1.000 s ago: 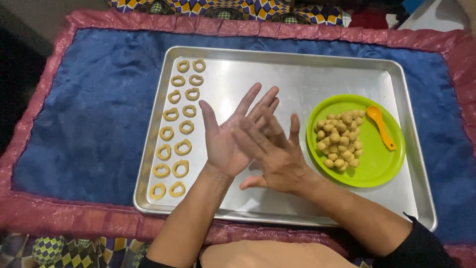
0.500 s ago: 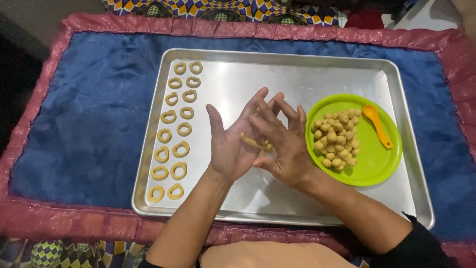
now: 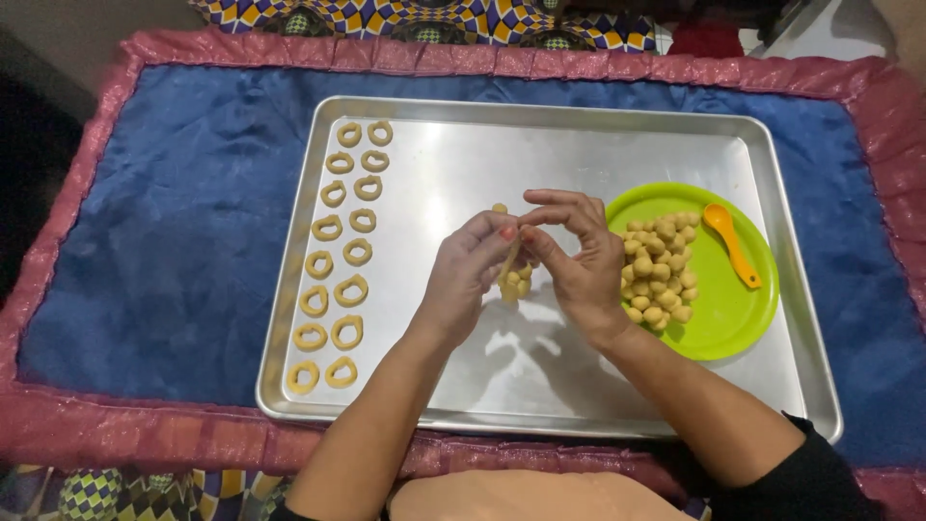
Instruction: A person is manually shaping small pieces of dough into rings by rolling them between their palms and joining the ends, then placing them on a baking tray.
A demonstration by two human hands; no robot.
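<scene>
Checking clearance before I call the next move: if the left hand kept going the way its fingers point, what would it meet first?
The left hand points up-right, fingertips already on the dough strip and against the right hand. Those come first; depth is unclear.

Flat palms (image 3: 463,280) now fingertip-pinching dough strip (image 3: 508,260)
</scene>
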